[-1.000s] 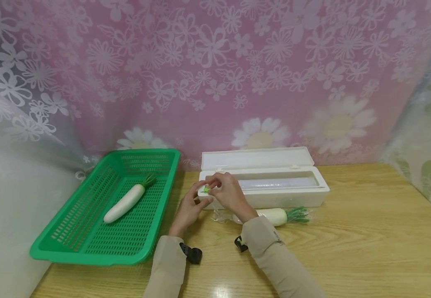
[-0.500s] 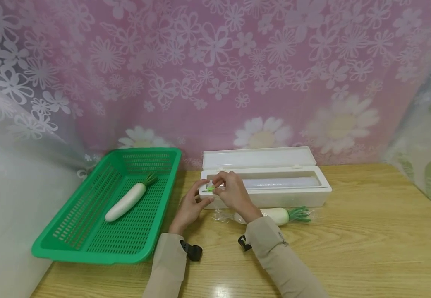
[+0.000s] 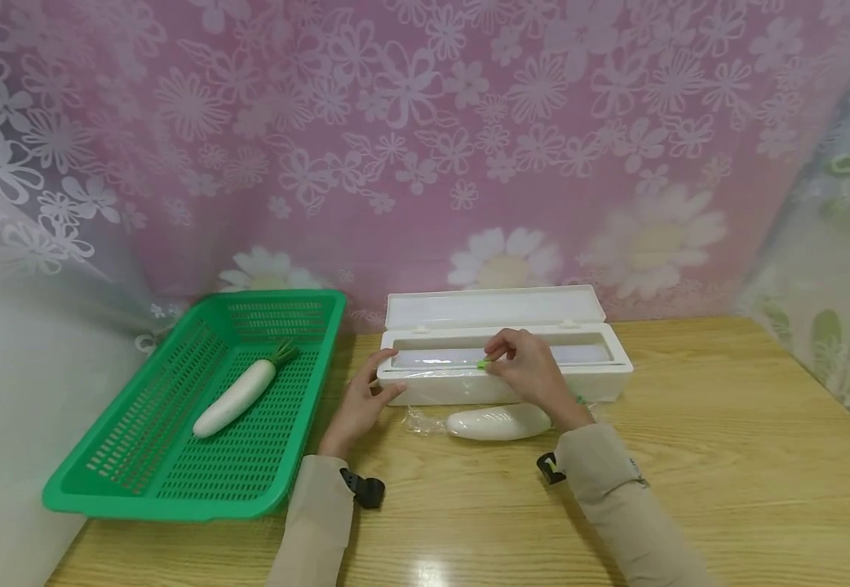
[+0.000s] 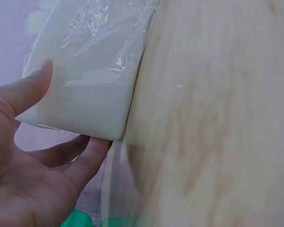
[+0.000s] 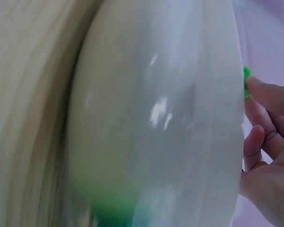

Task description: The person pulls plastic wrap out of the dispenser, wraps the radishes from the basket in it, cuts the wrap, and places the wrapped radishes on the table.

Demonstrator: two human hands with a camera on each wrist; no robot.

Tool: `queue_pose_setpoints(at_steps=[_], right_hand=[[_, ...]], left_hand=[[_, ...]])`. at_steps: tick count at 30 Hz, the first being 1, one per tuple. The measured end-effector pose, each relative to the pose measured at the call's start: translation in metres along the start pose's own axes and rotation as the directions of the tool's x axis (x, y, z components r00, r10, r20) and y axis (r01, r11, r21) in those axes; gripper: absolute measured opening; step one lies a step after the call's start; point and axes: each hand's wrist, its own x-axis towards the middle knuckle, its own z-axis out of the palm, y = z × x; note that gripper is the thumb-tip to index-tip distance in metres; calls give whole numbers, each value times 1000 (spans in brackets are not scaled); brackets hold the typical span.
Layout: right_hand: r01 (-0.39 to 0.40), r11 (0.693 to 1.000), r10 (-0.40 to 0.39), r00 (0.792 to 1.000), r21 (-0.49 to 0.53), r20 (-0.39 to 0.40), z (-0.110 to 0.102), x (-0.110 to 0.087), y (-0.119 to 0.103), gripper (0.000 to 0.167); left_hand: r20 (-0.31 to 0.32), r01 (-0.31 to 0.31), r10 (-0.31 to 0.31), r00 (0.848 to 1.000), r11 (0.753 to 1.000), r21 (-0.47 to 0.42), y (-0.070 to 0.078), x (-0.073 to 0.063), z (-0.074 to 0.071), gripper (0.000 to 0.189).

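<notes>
A white cling film dispenser (image 3: 428, 392) stands on the table with its lid (image 3: 494, 307) tipped back and a roll of film (image 3: 579, 353) inside. My left hand (image 3: 357, 405) holds its left end, thumb on one face and fingers around the end, as the left wrist view shows. With thumb and fingers, my right hand (image 3: 535, 377) pinches a green slide cutter (image 3: 481, 364) near the middle of the box's front edge. In front of the box lies a film-wrapped white radish (image 3: 494, 423); my right wrist hides most of its green stem end. It looms large in the right wrist view (image 5: 146, 109).
A green basket (image 3: 300, 444) stands at the left, holding one white radish (image 3: 236, 399) with green stems. A flowered pink curtain (image 3: 410, 163) hangs close behind the box. Wooden tabletop (image 3: 726, 456) stretches to the right.
My right hand has slid the green cutter rightward from the box's left end to about its middle. My left hand keeps its place at the left end.
</notes>
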Motion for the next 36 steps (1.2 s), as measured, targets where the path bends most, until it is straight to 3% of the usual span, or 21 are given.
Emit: queue_pose_setpoints(at_steps=[6,10,20,27,33,36], right_hand=[[10,999,-10,1000,-37,-10,-23,-10,16,13],[-24,998,24,1000,-55,2,-38,-15,22,13],[-50,993,51,999,-110,6,-82,-30,47,15],[-8,994,13,999,-112,47,-90,-32,55,18],[25,989,-20,999,-144,38,-93,-34,60,18],[42,985,-44,999,-169,-9,-99,-38,66,15]], left_hand=[[7,-2,2,1000,1000,-9,-1,1,4,53],[17,4,-4,1000,1000,-9,0,1,6,53],[13,24,-24,1000,1000,10,2,0,0,54],[13,-3,3,1000,999,45,0,-1,-2,53],[16,-1,0,1000,999,50,1,-1,-1,52],[21,23,-23,1000,999,33,1,0,-3,52]])
